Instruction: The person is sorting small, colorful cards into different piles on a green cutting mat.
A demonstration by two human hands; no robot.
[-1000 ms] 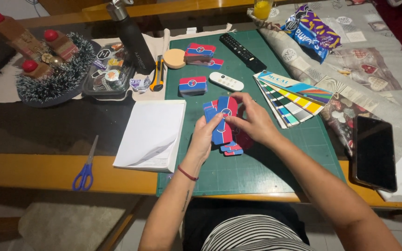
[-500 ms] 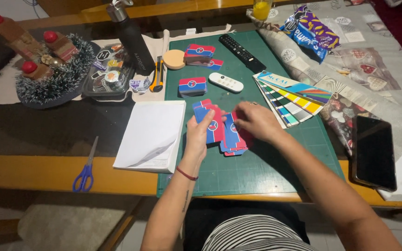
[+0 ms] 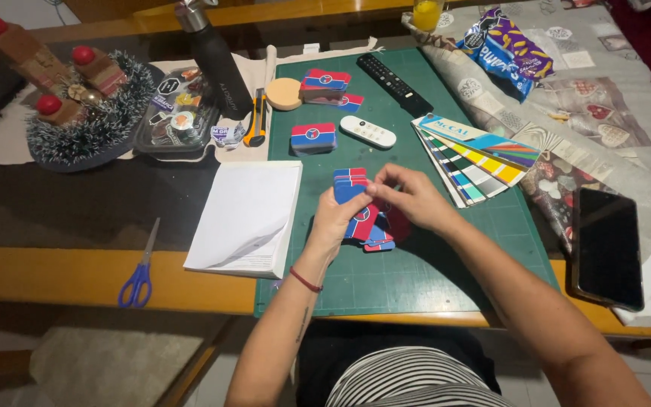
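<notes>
Blue-and-red cards [image 3: 357, 203] sit fanned over the green cutting mat [image 3: 446, 271], clamped in your left hand [image 3: 337, 222]; your right hand [image 3: 410, 200] pinches their top edge. Matching card stacks [image 3: 313, 138] lie further up the mat, a colour swatch fan [image 3: 476, 158] to the right.

yellow drink glass [image 3: 426, 13] cut off at top edge, tablet [image 3: 606, 247] screen dark
</notes>
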